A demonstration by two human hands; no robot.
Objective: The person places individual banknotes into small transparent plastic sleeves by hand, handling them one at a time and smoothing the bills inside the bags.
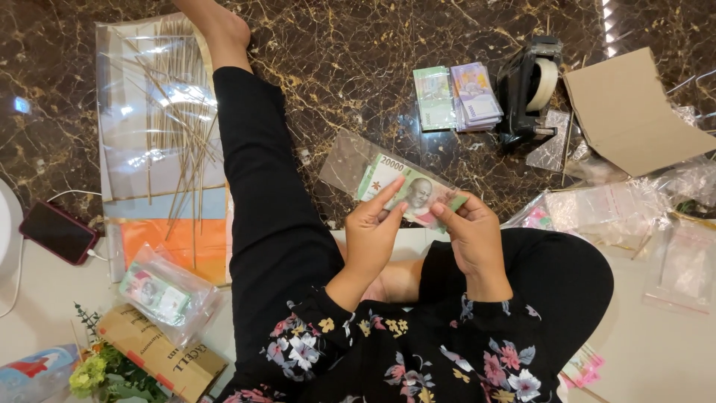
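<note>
Your left hand (373,224) and right hand (470,231) both pinch the green note (406,190), half inside its clear sleeve (347,160) over the floor. Keep it flat and slide it slowly, so no corner bends.

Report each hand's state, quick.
Left hand: closed, pinching the left end of the green banknote inside its clear sleeve.
Right hand: closed, pinching the banknote's right end.

Dark phone screen (58,232) left; brown cardboard box (160,352) below it.
</note>
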